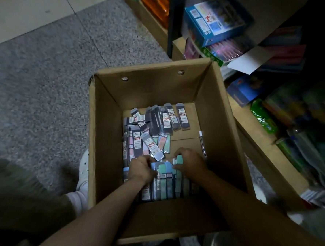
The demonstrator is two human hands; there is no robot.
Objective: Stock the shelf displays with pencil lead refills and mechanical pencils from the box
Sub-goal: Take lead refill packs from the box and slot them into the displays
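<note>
You're gathering lead refills (166, 178) in the box (108, 131), both hands (142, 169) (190, 161) gripping packs; next, lift to shelf.

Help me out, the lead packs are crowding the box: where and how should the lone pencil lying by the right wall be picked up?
Pinch the mechanical pencil at mid-barrel, coming from above and from its left. It lies flat along the cardboard box wall, so the wall side looks blocked.
</note>
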